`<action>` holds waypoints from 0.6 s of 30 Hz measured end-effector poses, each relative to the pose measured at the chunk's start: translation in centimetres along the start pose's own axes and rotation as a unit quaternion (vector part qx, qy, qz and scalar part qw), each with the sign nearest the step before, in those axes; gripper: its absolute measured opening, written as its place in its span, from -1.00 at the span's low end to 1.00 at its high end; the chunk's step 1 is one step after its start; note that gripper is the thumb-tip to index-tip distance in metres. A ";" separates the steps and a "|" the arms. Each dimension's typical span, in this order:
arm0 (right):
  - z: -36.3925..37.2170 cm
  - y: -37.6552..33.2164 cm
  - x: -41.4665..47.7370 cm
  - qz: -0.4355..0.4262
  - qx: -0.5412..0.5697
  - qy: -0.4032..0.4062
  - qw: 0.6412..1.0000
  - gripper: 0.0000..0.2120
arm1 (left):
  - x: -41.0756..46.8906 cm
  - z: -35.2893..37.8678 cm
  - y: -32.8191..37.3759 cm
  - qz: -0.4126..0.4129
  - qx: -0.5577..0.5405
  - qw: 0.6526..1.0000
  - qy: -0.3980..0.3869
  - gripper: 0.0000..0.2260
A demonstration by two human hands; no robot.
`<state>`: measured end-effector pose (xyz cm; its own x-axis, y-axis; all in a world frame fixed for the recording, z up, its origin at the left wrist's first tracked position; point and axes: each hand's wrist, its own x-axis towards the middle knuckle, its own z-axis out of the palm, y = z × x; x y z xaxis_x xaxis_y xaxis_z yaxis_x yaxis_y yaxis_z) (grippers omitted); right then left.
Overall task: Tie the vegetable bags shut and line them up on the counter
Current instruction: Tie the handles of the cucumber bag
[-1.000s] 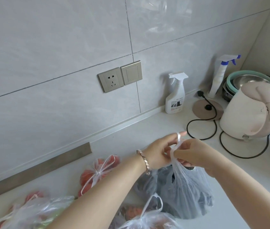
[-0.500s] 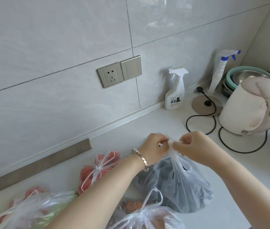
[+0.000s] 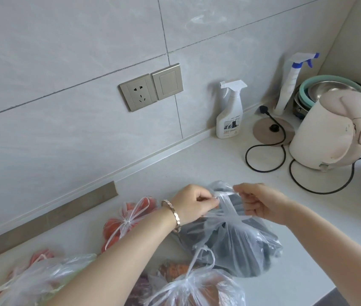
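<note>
Two grips, left-hand grip (image 3: 194, 203) and right-hand grip (image 3: 258, 202), each pinching one handle of clear plastic bag of dark vegetables (image 3: 241, 246); held apart, probably cinching knot.

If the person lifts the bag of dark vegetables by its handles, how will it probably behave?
The bag of dark vegetables is thin, wrinkled film, so it would probably hang floppy and sag around its load. Its bulging contents suggest some weight. The left hand and right hand pinch narrow twisted handles, so the grip might slip.
</note>
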<state>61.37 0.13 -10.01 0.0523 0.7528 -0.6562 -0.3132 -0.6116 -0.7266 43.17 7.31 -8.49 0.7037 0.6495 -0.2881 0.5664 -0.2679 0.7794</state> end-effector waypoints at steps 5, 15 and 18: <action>-0.6 -1.6 1.5 0.011 -0.149 -0.079 0.986 -0.53 | 0.1 -0.3 0.0 0.028 0.129 0.991 -0.021 -0.64; -3.8 0.8 6.4 0.036 0.062 0.172 0.982 -0.66 | -0.9 0.0 -5.5 0.205 0.375 0.897 -0.112 -0.75; -4.2 4.0 6.8 0.106 0.101 0.206 0.968 -0.72 | -1.6 1.2 -8.7 0.180 0.409 0.885 -0.131 -0.79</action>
<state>64.46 1.81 -18.21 0.3268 0.4295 -0.8419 -0.5353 -0.6500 -0.5394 37.66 7.79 -15.46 0.9162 0.2594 -0.3056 0.3317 -0.9187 0.2145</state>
